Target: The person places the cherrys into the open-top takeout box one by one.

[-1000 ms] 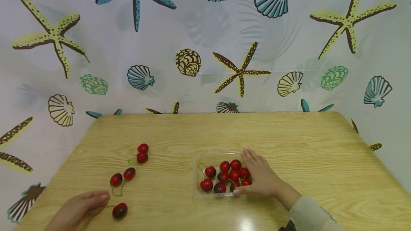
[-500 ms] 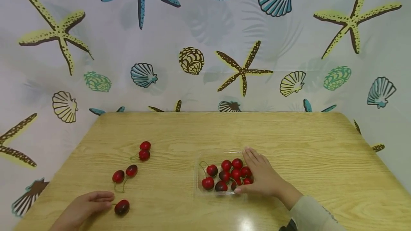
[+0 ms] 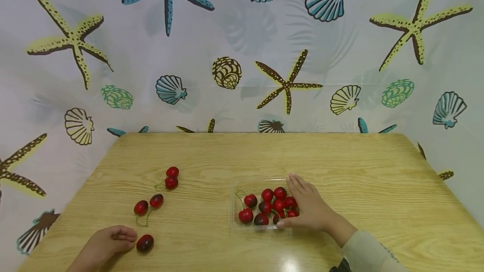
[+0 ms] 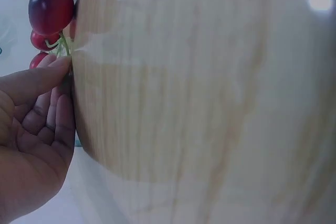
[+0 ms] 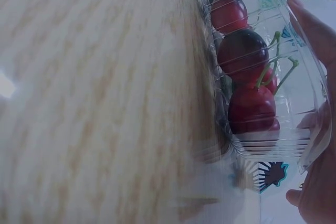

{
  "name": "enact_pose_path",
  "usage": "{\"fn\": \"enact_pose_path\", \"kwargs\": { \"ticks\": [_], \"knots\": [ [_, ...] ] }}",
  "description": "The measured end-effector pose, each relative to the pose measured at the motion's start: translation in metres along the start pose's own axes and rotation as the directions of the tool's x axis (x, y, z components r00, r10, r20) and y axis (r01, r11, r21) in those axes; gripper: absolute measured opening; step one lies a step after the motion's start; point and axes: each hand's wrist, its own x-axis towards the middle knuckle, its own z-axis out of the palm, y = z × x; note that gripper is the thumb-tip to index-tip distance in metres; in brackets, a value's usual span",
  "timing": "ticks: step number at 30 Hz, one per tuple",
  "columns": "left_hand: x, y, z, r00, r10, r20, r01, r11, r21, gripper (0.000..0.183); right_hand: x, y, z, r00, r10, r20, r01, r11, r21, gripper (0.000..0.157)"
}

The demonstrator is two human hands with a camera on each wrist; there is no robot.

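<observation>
Cherries mostly sitting inside clear container, five lying loose on table; our left hand seemingly pinching stem of nearest cherry, right hand gripping container's end; we're judging work over half done

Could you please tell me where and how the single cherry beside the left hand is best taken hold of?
Probably by the stem, coming from the person's left with the left hand and pinching it lightly. The cherry lies with this thin stem pointing towards that hand, while its round, glossy body might roll if pushed.
</observation>
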Motion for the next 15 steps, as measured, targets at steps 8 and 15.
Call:
{"fn": "enact_pose_path", "kwargs": {
  "ticks": [8, 15],
  "knots": [
    [-0.001, 0.001, 0.007, 0.997, 0.019, -0.069, -0.012, 0.995, 0.099, 0.022, 0.000, -0.001, 0.000, 1.000, 0.000, 0.000, 0.000, 1.000, -0.004, 0.110],
    [0.001, 0.002, 0.013, 0.993, 0.024, -0.111, -0.001, 0.979, 0.203, 0.010, 0.001, 0.000, 0.001, 1.000, -0.002, 0.000, 0.002, 1.000, 0.003, 0.109]
  ]
}}
